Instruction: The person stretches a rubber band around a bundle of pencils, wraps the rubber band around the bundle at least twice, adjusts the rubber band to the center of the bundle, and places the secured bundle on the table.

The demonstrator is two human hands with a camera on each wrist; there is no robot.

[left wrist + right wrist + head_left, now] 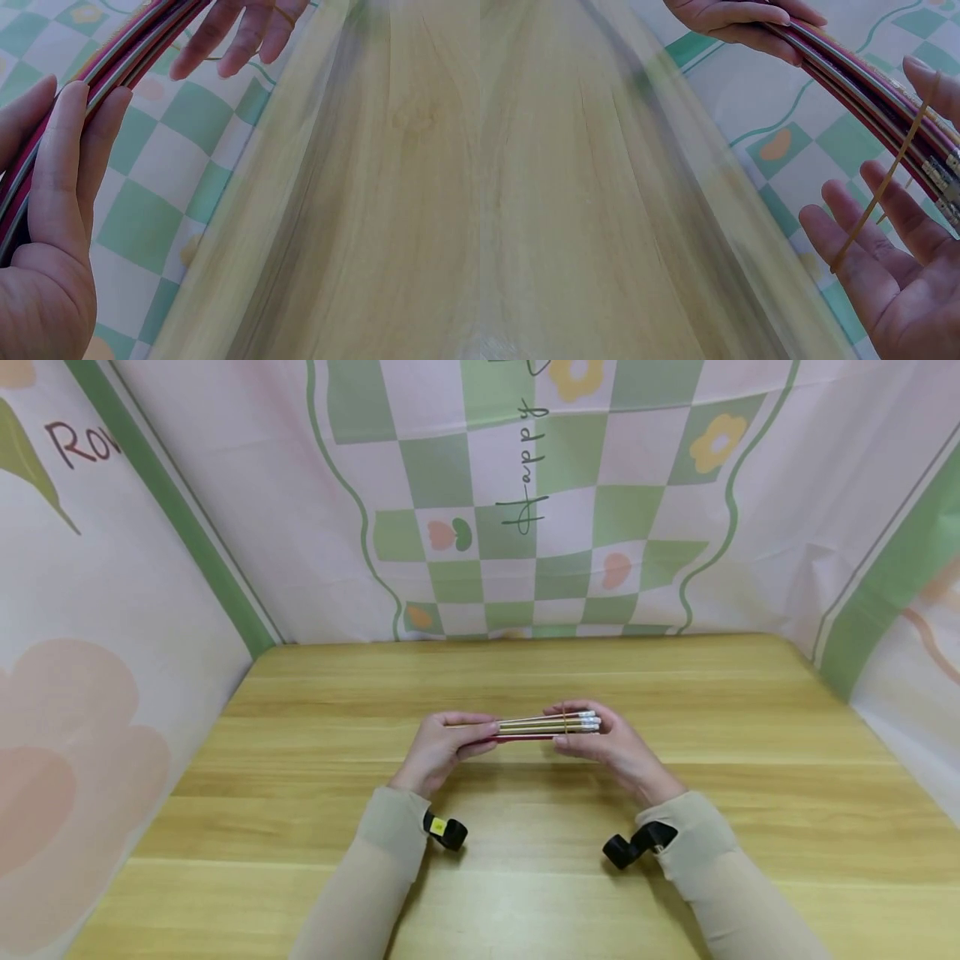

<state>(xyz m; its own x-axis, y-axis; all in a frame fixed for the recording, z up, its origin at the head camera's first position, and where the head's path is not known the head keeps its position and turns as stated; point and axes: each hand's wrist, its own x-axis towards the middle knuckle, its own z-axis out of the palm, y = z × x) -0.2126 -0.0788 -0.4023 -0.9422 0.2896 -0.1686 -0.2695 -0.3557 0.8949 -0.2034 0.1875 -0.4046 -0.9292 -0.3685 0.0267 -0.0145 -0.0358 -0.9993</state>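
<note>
Wood tbl [495, 902] w/ lt grain, rounded back corners — cloth backdrop [285, 560] behind: grn/wht checks [438, 472], yel. flower [718, 443], "Happ" lettering [522, 468] sideways. L side panel [150, 602]: lg pink flower [82, 718], brown lettering [78, 443] — R side: wide grn band [870, 610].

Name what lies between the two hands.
A bundle of pencils spans from the left hand to the right hand, seen in the head view. The right wrist view shows a rubber band, stretched on the right hand, crossing them.

Two hands [442, 745] [618, 750], one pencil bundle [525, 727], one rubber band [889, 177], one table [517, 893].
</note>
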